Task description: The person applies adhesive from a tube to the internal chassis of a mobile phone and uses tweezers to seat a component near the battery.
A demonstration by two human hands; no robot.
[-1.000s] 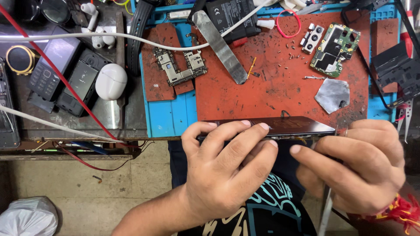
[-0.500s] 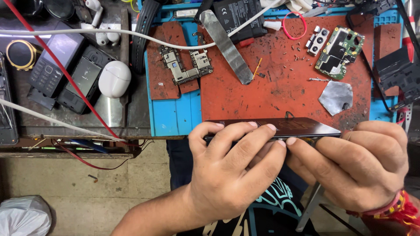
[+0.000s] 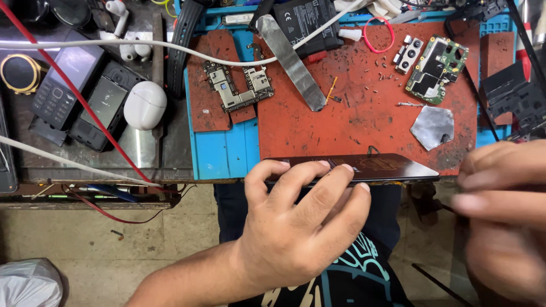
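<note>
My left hand (image 3: 301, 233) grips a dark, flat phone (image 3: 392, 166) edge-on at the front edge of the workbench, with the thumb on its left end and the fingers curled over its top. My right hand (image 3: 503, 216) is blurred at the right, apart from the phone's right end, its fingers pointing left. Whether it holds anything cannot be made out. A thin dark rod (image 3: 441, 287) shows below it.
A red mat (image 3: 364, 113) on a blue mat (image 3: 222, 153) carries a circuit board (image 3: 238, 85), a green board (image 3: 437, 68), a metal strip (image 3: 290, 54), a foil piece (image 3: 432, 126) and loose screws. Left: keypad phones (image 3: 62, 79), a white earbud case (image 3: 145, 105), red and white cables.
My right hand has let go of the phone's right end and pulled away to the right. My left hand keeps holding the phone in the same place.
</note>
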